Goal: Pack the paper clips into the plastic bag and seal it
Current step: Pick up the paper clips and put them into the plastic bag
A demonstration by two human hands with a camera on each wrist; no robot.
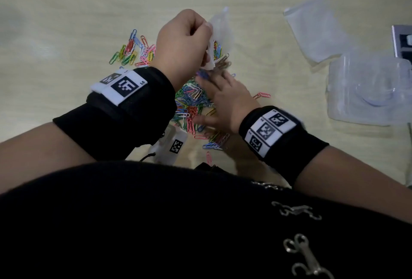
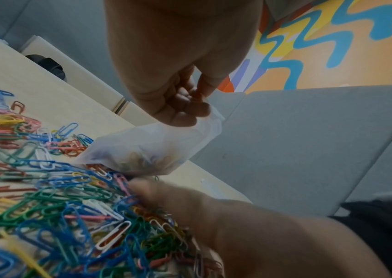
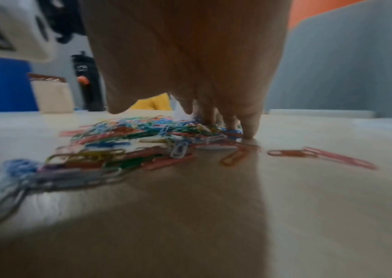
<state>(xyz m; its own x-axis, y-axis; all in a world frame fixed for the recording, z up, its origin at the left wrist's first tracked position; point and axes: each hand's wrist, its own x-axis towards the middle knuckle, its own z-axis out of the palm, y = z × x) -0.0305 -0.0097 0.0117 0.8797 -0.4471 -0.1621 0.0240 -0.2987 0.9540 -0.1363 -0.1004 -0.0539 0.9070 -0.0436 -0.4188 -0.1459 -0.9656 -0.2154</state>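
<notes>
Clear plastic box [image 1: 365,91] on table [image 1: 66,11] at right; flat spare bags [image 1: 316,28] beyond it.

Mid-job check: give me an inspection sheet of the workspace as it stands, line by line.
Surface: pale wood-grain table, no spills seen.
Job's things: small translucent plastic bag held up with some clips already inside; heap of coloured paper clips loose on the table, a smaller cluster to its left.
Clutter: spare clear plastic bags and a clear plastic box on the right.
Grippers: left hand pinches the bag's top; right hand is spread on the heap with fingers down among the clips.
Cables: a dark cord below the left wrist.
Surroundings: grey partition, colourful patterned wall.
</notes>
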